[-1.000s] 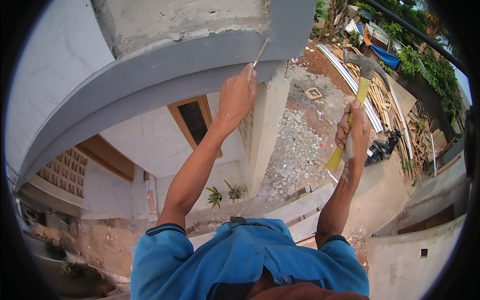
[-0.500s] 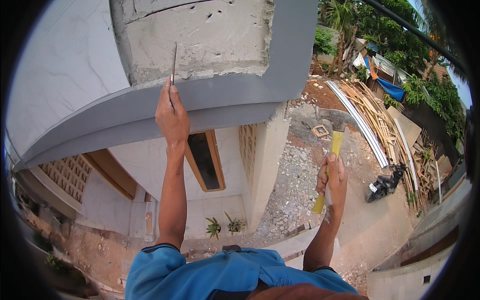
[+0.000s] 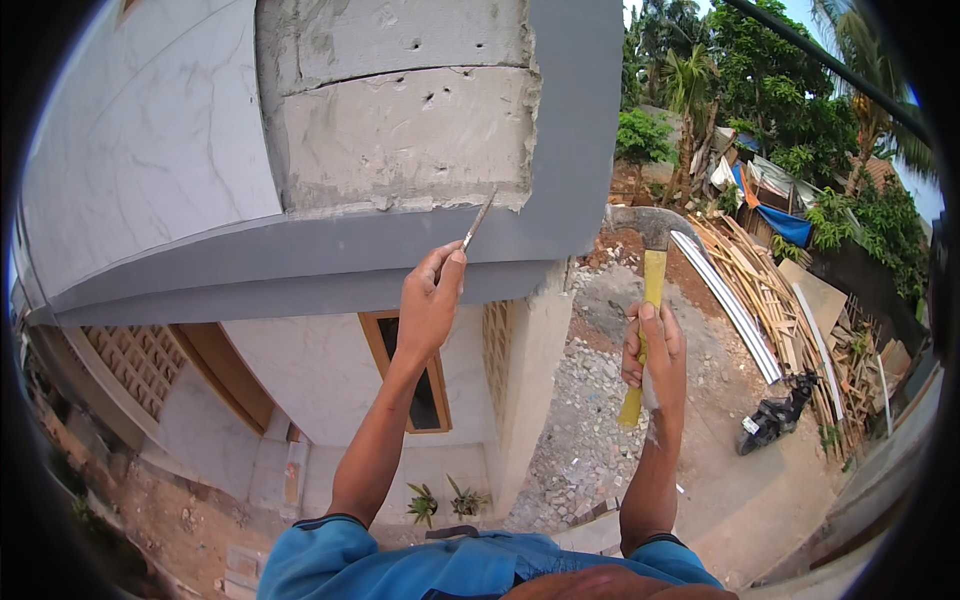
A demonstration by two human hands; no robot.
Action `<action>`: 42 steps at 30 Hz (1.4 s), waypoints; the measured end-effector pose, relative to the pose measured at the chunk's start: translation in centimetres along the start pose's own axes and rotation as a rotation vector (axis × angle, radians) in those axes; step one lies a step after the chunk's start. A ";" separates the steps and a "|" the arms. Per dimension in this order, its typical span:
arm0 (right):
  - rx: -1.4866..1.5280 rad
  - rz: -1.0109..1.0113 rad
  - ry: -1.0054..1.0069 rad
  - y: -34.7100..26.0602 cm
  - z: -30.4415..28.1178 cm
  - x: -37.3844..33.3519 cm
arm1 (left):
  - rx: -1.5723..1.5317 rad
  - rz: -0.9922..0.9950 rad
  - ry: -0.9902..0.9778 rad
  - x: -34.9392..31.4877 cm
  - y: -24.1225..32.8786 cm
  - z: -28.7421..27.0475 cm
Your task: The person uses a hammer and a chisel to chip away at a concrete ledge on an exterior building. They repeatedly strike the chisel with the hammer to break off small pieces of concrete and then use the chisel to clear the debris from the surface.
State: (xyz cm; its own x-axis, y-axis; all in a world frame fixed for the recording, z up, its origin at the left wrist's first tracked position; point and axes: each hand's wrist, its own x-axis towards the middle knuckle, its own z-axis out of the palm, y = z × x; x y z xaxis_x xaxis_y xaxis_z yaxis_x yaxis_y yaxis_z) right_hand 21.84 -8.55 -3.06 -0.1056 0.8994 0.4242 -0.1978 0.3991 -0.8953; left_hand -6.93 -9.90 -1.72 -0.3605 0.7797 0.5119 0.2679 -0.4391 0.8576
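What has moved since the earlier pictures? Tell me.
The left hand, with the metal rod, swung left across the rough patch, then back right to near its lower right corner. The right hand brought the hammer leftward, closer to the grey wall. The view tilted up. Both grips stayed; nothing was taken or let go.

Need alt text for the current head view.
A person's left hand holds a thin rod, tip near the lower edge of a rough concrete patch; the right hand holds a yellow-handled hammer. Rubble and timber lie beyond.
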 end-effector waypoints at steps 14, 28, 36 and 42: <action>0.169 -0.859 0.252 -8.5 9.7 11.0 | -0.398 -0.247 -0.019 -6.2 -0.6 -2.1; -0.321 -0.876 0.358 -7.2 14.8 19.3 | -0.416 -0.792 0.520 -27.7 -16.4 -15.4; -0.677 -0.780 0.310 -5.1 15.1 24.2 | -0.452 -0.894 0.582 -32.7 -20.7 -15.8; -0.302 -0.822 0.448 -8.5 17.0 20.5 | -0.450 -0.961 0.583 -34.4 -22.5 -15.4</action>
State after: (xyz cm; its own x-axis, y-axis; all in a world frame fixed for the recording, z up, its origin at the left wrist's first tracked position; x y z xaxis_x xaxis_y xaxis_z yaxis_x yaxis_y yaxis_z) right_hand 4.83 3.44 15.50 0.3451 0.2804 0.8957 0.2203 0.9035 -0.3677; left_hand -14.33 -33.74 -37.85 -0.6211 0.6058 -0.4973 -0.6233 0.0028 0.7820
